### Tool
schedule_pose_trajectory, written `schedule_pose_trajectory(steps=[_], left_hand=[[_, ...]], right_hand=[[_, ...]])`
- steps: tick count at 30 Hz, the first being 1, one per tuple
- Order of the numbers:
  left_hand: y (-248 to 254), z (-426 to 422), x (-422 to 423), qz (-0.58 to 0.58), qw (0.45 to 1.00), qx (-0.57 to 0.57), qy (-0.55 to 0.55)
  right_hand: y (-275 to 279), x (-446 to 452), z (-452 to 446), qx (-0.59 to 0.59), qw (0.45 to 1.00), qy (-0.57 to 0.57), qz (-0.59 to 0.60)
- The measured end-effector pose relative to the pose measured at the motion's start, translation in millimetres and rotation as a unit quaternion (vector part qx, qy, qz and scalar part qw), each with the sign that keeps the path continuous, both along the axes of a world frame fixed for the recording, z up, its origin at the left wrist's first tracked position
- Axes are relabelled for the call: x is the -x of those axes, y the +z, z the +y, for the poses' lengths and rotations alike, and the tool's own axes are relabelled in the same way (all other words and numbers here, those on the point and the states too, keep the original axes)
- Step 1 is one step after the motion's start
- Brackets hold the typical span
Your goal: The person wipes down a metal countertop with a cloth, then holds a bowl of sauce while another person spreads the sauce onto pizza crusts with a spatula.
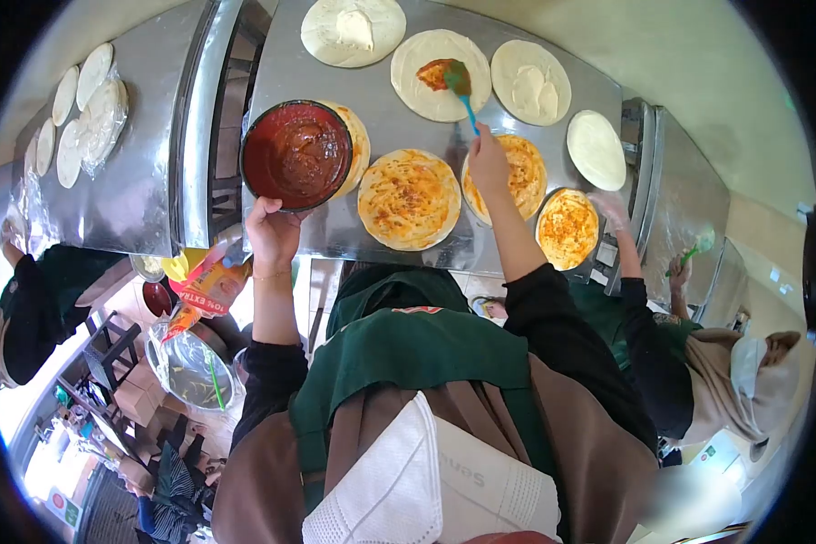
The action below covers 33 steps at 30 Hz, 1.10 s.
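My left hand (pixel 274 234) grips the lower rim of a bowl of red sauce (pixel 297 156), tilted toward me, which partly hides a flatbread behind it. In my right hand (pixel 488 159) is a spatula (pixel 463 92) with a blue handle; its greenish head touches red sauce on a pale flatbread (pixel 423 94) in the back row. Nearer to me lie an orange-topped flatbread (pixel 409 199) and another (pixel 517 177), the latter partly under my right wrist.
Flatbreads with a white spread (pixel 354 29) (pixel 531 83) flank the sauced one. A co-worker's gloved hand (pixel 610 208) is beside an orange-topped flatbread (pixel 568 228) at the right. Plain flatbreads (pixel 94 74) lie on the left table; a large pot (pixel 195 363) stands below.
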State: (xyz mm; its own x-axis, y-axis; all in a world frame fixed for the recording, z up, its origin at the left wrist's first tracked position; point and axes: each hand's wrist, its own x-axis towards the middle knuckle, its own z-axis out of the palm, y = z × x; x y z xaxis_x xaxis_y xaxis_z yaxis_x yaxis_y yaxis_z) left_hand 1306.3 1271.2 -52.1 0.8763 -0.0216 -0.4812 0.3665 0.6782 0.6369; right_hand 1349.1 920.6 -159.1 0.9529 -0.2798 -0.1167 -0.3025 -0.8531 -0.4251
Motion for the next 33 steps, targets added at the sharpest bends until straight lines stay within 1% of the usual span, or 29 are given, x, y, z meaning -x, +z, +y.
schedule_pose_trajectory(steps=[1,3,4,6,7,9,13,15,16,18,19,21,22,24,25,27,28,30,31,33], left_hand=[[1,1,2,0.002,1.0,0.002,0.007],[3,6,5,0.003,1.0,0.003,0.014],[2,8,7,0.007,1.0,0.009,0.017],[3,13,11,0.01,1.0,0.014,0.02],[4,15,12,0.009,1.0,0.017,0.023],[4,19,16,0.007,0.999,0.02,0.026],[4,24,20,0.012,0.999,0.002,0.044],[4,28,21,0.023,0.998,-0.012,0.052],[3,30,23,0.024,0.998,-0.001,0.06],[2,33,25,0.026,0.997,0.01,0.068],[3,35,26,0.027,0.997,0.008,0.072],[3,38,27,0.028,0.996,0.008,0.079],[4,39,28,0.028,0.997,0.008,0.078],[4,41,30,0.028,0.996,0.008,0.079],[3,42,30,0.029,0.996,0.007,0.08],[2,43,31,0.03,0.996,0.006,0.084],[1,43,32,0.026,0.996,0.011,0.086],[3,45,32,0.023,0.996,0.014,0.088],[5,46,33,0.016,0.997,0.017,0.08],[5,48,35,0.008,0.997,0.022,0.072]], right_hand=[[-5,2,3,0.0,1.0,0.001,-0.001],[0,8,14,-0.02,0.996,0.075,-0.032],[5,12,15,-0.02,0.996,0.075,-0.031],[36,12,20,-0.125,0.99,0.043,0.049],[36,11,18,-0.124,0.99,0.044,0.049],[35,5,10,-0.13,0.992,0.003,-0.007],[3,-24,5,-0.086,0.995,-0.018,-0.048],[-4,-28,17,-0.057,0.995,0.053,-0.065],[-6,-25,20,-0.059,0.995,0.055,-0.065],[8,-10,26,-0.089,0.988,0.123,-0.031],[17,-5,27,-0.089,0.988,0.124,-0.03],[31,-1,24,-0.139,0.988,0.071,-0.022],[29,-4,19,-0.138,0.987,0.073,-0.021],[19,-18,9,-0.122,0.991,-0.001,-0.054],[11,-29,8,-0.122,0.991,0.0,-0.054],[-4,-52,7,-0.02,0.996,-0.013,-0.087],[-7,-57,9,-0.021,0.996,-0.01,-0.087],[-6,-62,19,-0.022,0.994,0.066,-0.08],[-3,-59,21,-0.023,0.994,0.067,-0.079],[10,-47,24,-0.048,0.991,0.122,-0.038]])
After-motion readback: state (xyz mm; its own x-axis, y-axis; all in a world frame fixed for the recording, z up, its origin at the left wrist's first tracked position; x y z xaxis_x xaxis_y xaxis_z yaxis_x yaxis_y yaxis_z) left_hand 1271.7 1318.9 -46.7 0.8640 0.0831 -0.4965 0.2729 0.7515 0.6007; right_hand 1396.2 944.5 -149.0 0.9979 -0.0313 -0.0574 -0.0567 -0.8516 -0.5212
